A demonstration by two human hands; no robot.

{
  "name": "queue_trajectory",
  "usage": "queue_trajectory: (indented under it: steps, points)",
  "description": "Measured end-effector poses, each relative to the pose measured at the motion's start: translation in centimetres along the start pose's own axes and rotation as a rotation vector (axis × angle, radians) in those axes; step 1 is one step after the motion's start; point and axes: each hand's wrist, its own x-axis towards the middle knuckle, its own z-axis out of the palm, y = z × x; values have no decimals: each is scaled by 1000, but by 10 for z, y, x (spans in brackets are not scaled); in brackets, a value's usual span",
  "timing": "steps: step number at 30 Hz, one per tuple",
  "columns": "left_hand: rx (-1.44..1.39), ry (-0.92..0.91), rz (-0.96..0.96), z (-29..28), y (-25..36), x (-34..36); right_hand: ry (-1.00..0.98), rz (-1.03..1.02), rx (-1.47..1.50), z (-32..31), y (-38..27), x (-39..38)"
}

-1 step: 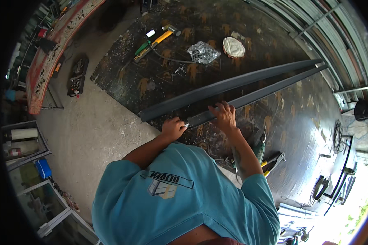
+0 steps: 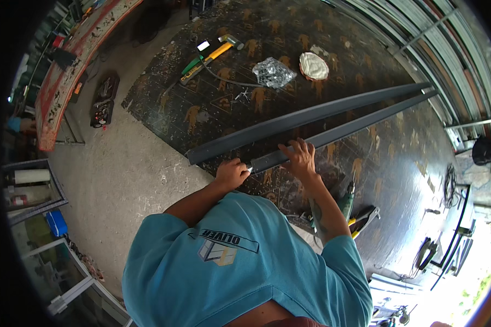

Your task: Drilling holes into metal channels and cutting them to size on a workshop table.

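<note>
I see little change; work looks steady: left hand (image 2: 232,174) pinching silvery piece (image 2: 250,168), right hand (image 2: 302,159) gripping grey bar (image 2: 267,160) near board's (image 2: 158,113) edge.

Daylight glare washes out the lower right.

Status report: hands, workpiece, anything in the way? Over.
Left hand on silvery piece at end of nearer dark bar. Right hand on that bar. Second dark bar beyond. Possible snag: green drill near right forearm.

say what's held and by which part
Right hand grips the nearer grey bar near its left end; left hand pinches a silvery piece there, part unclear.
</note>
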Motion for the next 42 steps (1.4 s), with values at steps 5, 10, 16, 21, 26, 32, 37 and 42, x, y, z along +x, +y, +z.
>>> queue_trajectory:
  steps: [5, 10, 16, 21, 26, 32, 37, 42]
  points:
    - [-64, -109, -24, -11, -8, 14, -2, 50, 21, 2, -6, 9]
    - [-117, -249, -2, -51, -4, 39, -17, 75, 33, -4, -8, 22]
    - [-225, 222, -269, -148, -42, 189, 15, 110, 104, 3, -9, 25]
    - [154, 619, -163, -164, -198, 353, -36, 136, 139, 0, -7, 29]
    - [474, 73, -438, -154, -262, 423, -92, 185, 137, -11, -11, 34]
    - [519, 46, -418, -170, -246, 420, -107, 201, 161, -10, -13, 33]
    - [-86, 332, -407, -182, -213, 358, -103, 181, 170, -9, -12, 26]
    - [-1189, 86, -381, -163, -119, 228, -49, 185, 175, 1, -12, 22]
